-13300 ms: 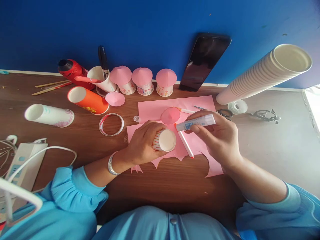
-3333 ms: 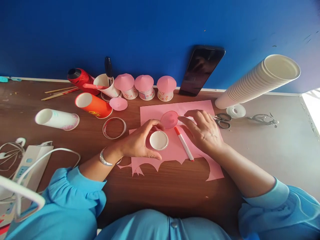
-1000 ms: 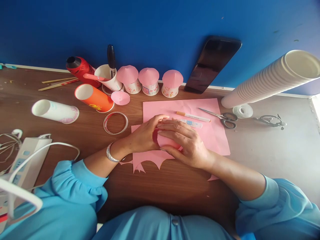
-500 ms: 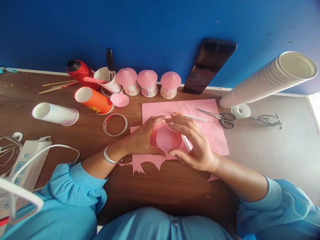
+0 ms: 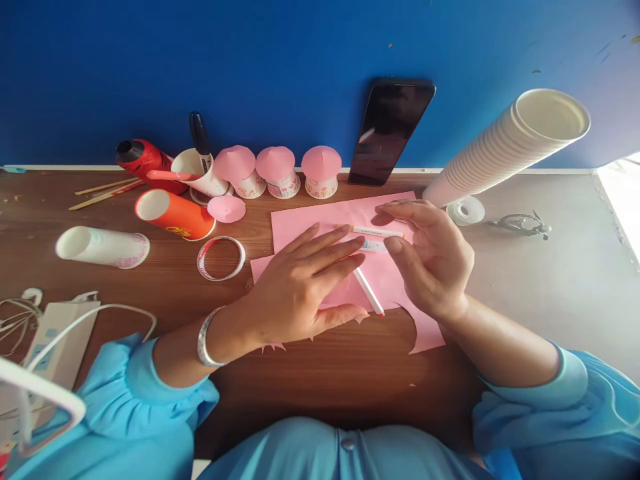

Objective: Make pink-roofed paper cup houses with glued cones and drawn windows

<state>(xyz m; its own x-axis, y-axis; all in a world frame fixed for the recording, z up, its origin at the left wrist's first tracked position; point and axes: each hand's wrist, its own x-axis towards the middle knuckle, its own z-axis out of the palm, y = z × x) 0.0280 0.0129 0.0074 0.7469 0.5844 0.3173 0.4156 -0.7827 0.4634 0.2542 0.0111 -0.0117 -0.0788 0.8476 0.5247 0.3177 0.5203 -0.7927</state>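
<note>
My left hand (image 5: 310, 287) is stretched flat with spread fingers over the pink paper sheets (image 5: 310, 220), and I see nothing held in it. To its right, my right hand (image 5: 435, 260) is half curled, its thumb apart from the fingers and no object between them. Between the two lie a white marker with an orange end (image 5: 377, 231), a white tube with blue print (image 5: 374, 246) and another white marker with a red tip (image 5: 369, 291). What lies beneath my left palm is hidden.
Behind the paper stand several small cups with pink cone roofs (image 5: 323, 163) and a leaning phone (image 5: 393, 130). At left are an orange cup (image 5: 193, 220), a white cup (image 5: 113, 248), a tape ring (image 5: 201, 263) and a power strip (image 5: 57, 333). A tall cup stack (image 5: 480, 160) leans at right.
Both hands have parted and opened. The pink paper cone that was between them no longer shows. My right hand moved right and now covers the scissors' place; the markers are more exposed.
</note>
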